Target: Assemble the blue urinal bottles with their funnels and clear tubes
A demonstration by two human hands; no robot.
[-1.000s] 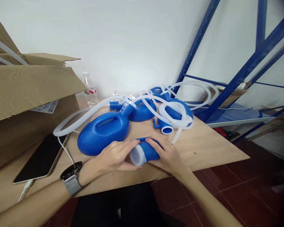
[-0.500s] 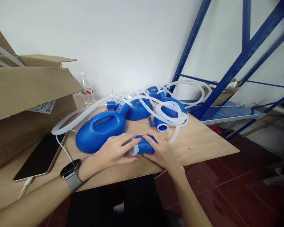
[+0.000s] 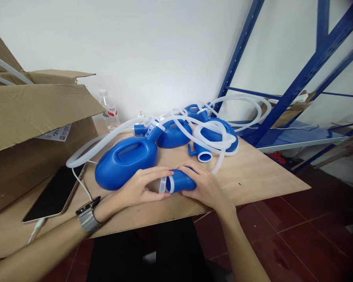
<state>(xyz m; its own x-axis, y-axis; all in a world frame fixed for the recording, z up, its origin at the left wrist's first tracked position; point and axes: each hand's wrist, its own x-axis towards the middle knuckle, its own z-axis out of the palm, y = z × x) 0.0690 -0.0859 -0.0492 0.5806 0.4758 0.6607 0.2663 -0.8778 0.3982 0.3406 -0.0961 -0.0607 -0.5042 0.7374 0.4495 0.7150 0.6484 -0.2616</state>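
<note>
Near the table's front edge, my right hand [image 3: 201,182] grips a short blue tube [image 3: 182,181] whose white-rimmed open end faces left. My left hand [image 3: 147,184] holds a translucent white cap [image 3: 162,185] between thumb and fingers, right beside that open end. Behind my left hand lies a blue bottle with a handle [image 3: 126,160], a white hose [image 3: 94,150] running by its neck. Another blue tube with a white rim [image 3: 205,156] rests behind my right hand, below a coiled hose [image 3: 214,137].
More blue bottles [image 3: 175,135] lie farther back. On the left are an open cardboard box [image 3: 41,113], a phone [image 3: 54,194] with a cable, and a clear water bottle [image 3: 110,111]. A blue metal rack [image 3: 300,137] stands at the right, beyond the wooden table [image 3: 261,178].
The white cap has come away from the blue tube's end, leaving the opening visible. The view has shifted slightly.
</note>
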